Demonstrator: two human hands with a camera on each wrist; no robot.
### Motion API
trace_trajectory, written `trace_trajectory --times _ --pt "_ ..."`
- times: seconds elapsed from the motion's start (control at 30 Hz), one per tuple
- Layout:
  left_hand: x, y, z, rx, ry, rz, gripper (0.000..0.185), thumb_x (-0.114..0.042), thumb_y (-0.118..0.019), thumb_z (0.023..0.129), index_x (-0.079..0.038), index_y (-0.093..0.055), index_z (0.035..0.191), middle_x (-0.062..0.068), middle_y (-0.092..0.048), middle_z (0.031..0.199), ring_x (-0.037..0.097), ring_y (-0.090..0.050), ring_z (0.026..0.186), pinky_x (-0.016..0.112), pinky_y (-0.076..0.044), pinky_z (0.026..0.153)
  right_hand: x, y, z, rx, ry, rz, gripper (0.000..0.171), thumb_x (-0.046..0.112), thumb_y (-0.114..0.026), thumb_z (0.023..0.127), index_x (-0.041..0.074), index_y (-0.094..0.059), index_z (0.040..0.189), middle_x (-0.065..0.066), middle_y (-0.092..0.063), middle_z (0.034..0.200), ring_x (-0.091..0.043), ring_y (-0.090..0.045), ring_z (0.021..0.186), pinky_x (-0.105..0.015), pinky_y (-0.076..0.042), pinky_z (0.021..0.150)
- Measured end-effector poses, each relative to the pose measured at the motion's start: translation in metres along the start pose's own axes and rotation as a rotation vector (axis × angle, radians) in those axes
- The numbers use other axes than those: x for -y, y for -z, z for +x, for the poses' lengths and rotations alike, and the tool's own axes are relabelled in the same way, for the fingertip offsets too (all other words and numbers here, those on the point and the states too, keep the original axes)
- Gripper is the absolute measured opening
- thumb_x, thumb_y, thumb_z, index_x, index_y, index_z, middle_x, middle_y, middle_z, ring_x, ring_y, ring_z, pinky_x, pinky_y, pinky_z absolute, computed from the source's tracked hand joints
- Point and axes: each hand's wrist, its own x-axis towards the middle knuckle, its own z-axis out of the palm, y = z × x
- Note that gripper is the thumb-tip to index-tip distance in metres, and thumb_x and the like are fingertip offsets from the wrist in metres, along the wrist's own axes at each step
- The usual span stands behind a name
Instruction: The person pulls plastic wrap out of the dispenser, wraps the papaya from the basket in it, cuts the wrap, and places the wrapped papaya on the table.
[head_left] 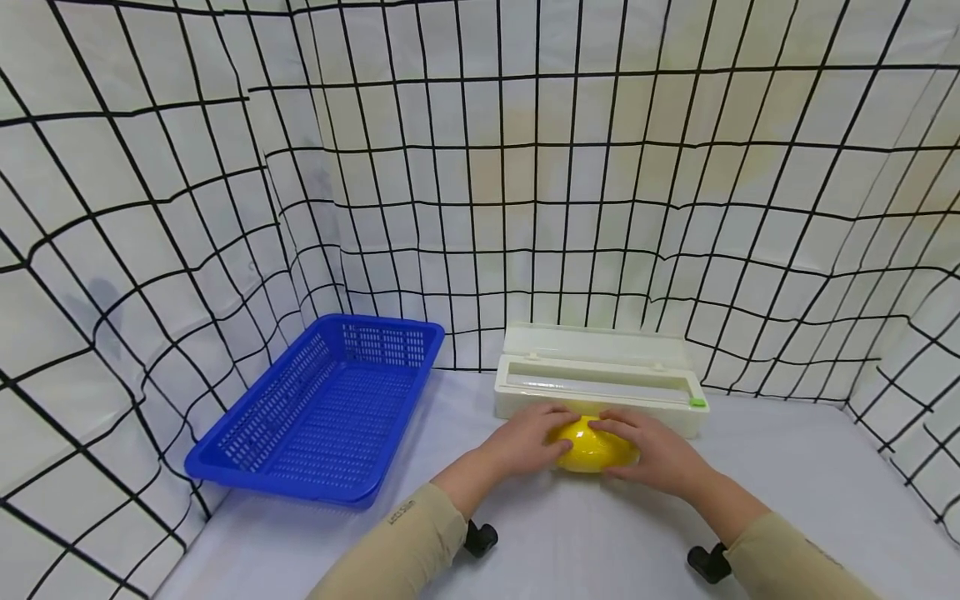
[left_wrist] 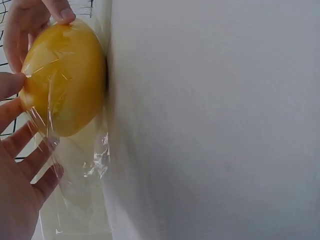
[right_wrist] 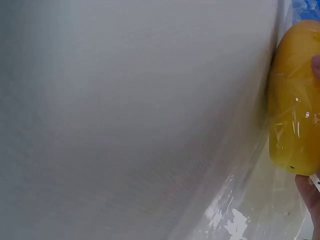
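Both hands, left hand (head_left: 525,442) and right hand (head_left: 652,454), cup a yellow lemon-shaped fruit (head_left: 594,446) under clear cling film (left_wrist: 95,160), fingers curled on its ends. It lies on the white table (head_left: 570,533), long axis left-right, just before the cling-film dispenser (head_left: 600,379).

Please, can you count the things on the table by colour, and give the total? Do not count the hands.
Blue: 1, the basket
White: 1, the wrap dispenser
Yellow: 1, the fruit, with both hands on it
Clear: 1, the film over the fruit
Total: 4
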Motion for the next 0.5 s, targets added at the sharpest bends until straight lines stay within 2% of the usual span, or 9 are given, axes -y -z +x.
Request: trace_trajectory --times 0.2,0.33,0.4,0.5 --pt "0.001 -0.0011 0.0018 -0.013 0.015 0.057 0.052 -0.04 -0.058 0.099 -0.022 -0.049 0.147 -0.005 -0.046 0.148 0.018 -0.046 0.134 0.038 -0.036 0.111 -0.0008 -0.0014 0.0013 0.01 -0.034 0.01 0.065 0.034 -0.087 0.076 0.023 -0.061 0.135 -0.003 -0.059 0.136 -0.03 -0.054 0.124 -0.051 -0.045 0.102" --pt "0.0022 0.0001 0.0027 -0.048 0.045 0.097 0.062 -0.046 -0.06 0.097 -0.02 -0.044 0.15 -0.003 -0.044 0.151 0.02 -0.045 0.135 0.039 -0.035 0.112 -0.0027 -0.0026 0.0035 0.01 -0.042 0.014 0.065 0.035 -0.087 0.076 0.024 -0.061 0.135 -0.001 -0.059 0.137 -0.028 -0.054 0.125 -0.049 -0.044 0.103" --pt "0.0026 0.001 0.0029 -0.069 0.017 0.126 0.065 -0.048 -0.063 0.094 -0.02 -0.044 0.15 -0.003 -0.045 0.15 0.021 -0.045 0.135 0.04 -0.035 0.112 -0.0037 -0.0033 0.0039 0.001 -0.037 0.026 0.064 0.034 -0.087 0.076 0.024 -0.062 0.134 -0.001 -0.059 0.136 -0.028 -0.054 0.125 -0.05 -0.045 0.103" --pt "0.0034 -0.0001 0.0031 -0.063 -0.09 0.211 0.067 -0.05 -0.068 0.09 -0.025 -0.046 0.149 -0.004 -0.046 0.149 0.019 -0.045 0.134 0.04 -0.035 0.112 -0.0048 -0.0043 0.0041 -0.001 -0.037 0.048 0.064 0.033 -0.087 0.076 0.024 -0.062 0.134 -0.001 -0.059 0.136 -0.028 -0.054 0.125 -0.05 -0.045 0.103"
